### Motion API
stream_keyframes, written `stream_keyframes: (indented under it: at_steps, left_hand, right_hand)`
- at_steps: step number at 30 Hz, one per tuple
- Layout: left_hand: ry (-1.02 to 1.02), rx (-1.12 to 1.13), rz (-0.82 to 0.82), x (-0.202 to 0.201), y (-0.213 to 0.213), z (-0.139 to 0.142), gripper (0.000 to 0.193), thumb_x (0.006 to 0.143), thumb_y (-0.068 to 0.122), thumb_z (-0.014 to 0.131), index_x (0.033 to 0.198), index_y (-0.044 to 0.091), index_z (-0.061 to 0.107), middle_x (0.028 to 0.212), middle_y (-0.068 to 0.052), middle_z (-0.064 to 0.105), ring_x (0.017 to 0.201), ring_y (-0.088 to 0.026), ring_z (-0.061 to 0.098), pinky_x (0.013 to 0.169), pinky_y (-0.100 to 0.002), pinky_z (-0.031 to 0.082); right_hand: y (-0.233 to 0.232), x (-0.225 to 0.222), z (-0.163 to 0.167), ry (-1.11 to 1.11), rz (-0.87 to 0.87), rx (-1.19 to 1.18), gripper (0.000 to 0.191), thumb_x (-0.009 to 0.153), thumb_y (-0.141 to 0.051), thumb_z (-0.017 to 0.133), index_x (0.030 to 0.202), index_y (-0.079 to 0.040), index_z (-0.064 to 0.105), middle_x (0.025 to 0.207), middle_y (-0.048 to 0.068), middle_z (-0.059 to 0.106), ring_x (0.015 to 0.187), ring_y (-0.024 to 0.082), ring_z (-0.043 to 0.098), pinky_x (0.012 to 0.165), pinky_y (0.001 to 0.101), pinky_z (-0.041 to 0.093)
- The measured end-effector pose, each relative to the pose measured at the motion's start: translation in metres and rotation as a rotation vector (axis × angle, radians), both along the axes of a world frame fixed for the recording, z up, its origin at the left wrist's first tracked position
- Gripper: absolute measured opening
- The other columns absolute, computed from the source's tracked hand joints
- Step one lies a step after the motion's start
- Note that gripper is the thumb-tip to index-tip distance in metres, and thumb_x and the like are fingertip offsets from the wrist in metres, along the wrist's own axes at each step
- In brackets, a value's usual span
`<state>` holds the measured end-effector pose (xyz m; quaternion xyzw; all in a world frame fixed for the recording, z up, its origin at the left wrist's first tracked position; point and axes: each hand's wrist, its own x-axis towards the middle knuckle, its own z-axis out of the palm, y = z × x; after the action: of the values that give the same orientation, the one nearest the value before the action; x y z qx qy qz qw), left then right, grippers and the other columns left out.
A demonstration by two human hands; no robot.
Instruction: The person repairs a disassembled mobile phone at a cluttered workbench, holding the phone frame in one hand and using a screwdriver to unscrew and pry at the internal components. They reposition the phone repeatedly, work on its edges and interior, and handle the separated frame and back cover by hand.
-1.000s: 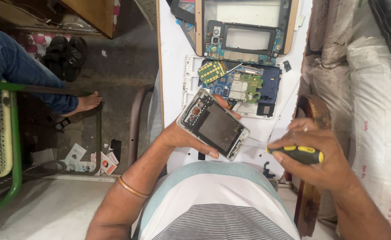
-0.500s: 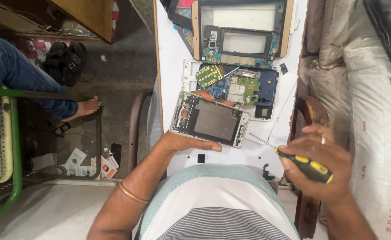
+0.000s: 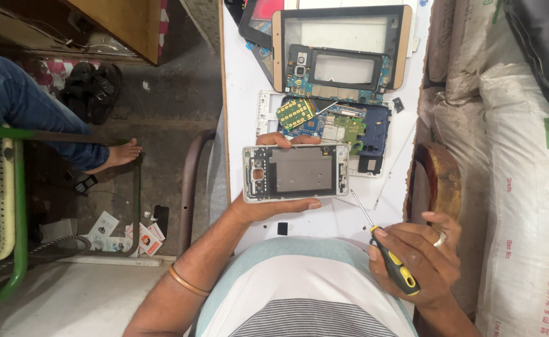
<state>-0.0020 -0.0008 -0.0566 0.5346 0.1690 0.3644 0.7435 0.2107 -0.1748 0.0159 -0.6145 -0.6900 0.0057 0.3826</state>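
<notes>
Levelled since before, phone frame (image 3: 296, 172) sits in left hand (image 3: 268, 206) grip pinching its long edges; right hand (image 3: 421, 253) grips screwdriver (image 3: 390, 256).

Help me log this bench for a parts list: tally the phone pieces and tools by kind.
Grey metal phone middle frame held in left hand: 1
Gold-rimmed screen bezel: 1
Opened phone bodies with exposed circuit boards: 2
Black-and-yellow-handled screwdriver in right hand: 1
Total: 5

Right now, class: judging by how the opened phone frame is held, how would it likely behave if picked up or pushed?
The phone frame looks thin and flat, so probably light and fairly stiff. The left hand grips it only by its edges, hinting that it is delicate. Lying flat on the white table, it would likely slide, not roll.
</notes>
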Motion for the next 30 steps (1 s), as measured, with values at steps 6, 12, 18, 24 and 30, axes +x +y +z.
stream_keyframes:
  at_steps: [6, 12, 18, 24, 30]
  left_hand:
    - [-0.022, 0.008, -0.001, 0.003, -0.003, -0.004, 0.082, 0.080, 0.001, 0.089, 0.133, 0.026, 0.031, 0.161, -0.018, 0.042, 0.149, -0.032, 0.048, 0.122, -0.048, 0.054]
    - [0.010, 0.028, -0.002, 0.003, -0.003, -0.008, 0.084, 0.079, 0.001, 0.089, 0.133, 0.028, 0.030, 0.160, -0.019, 0.043, 0.149, -0.033, 0.048, 0.121, -0.049, 0.055]
    - [-0.017, 0.035, 0.016, 0.005, -0.005, -0.009, 0.084, 0.079, 0.000, 0.089, 0.133, 0.028, 0.031, 0.159, -0.019, 0.043, 0.151, -0.033, 0.046, 0.122, -0.049, 0.056]
    - [-0.043, 0.024, 0.018, 0.005, -0.006, -0.006, 0.083, 0.080, -0.001, 0.088, 0.133, 0.026, 0.030, 0.160, -0.019, 0.042, 0.151, -0.032, 0.045, 0.123, -0.048, 0.054]
    - [-0.023, 0.041, 0.032, 0.005, -0.006, -0.005, 0.083, 0.081, 0.001, 0.088, 0.133, 0.025, 0.029, 0.160, -0.019, 0.042, 0.151, -0.032, 0.045, 0.123, -0.046, 0.054]
  right_hand:
    - [0.003, -0.001, -0.002, -0.057, -0.019, -0.023, 0.025, 0.077, -0.012, 0.082, 0.100, -0.012, 0.072, 0.083, 0.000, 0.072, 0.078, 0.014, 0.068, 0.104, 0.0426, 0.040]
    - [0.007, 0.000, -0.006, -0.063, -0.013, -0.036, 0.026, 0.078, -0.010, 0.082, 0.102, -0.012, 0.072, 0.084, -0.001, 0.072, 0.079, 0.012, 0.068, 0.105, 0.0428, 0.039]
    - [0.005, -0.001, -0.005, -0.059, -0.022, -0.043, 0.027, 0.079, -0.011, 0.081, 0.104, -0.013, 0.072, 0.086, -0.001, 0.073, 0.082, 0.013, 0.069, 0.107, 0.0416, 0.037]
    - [0.010, -0.004, -0.005, -0.088, -0.031, -0.042, 0.028, 0.079, -0.009, 0.082, 0.106, -0.012, 0.072, 0.089, 0.000, 0.072, 0.083, 0.014, 0.069, 0.106, 0.0412, 0.037]
    - [0.013, -0.009, -0.003, -0.137, -0.022, -0.032, 0.029, 0.079, -0.009, 0.082, 0.106, -0.010, 0.071, 0.090, 0.001, 0.072, 0.081, 0.014, 0.068, 0.106, 0.0428, 0.035]
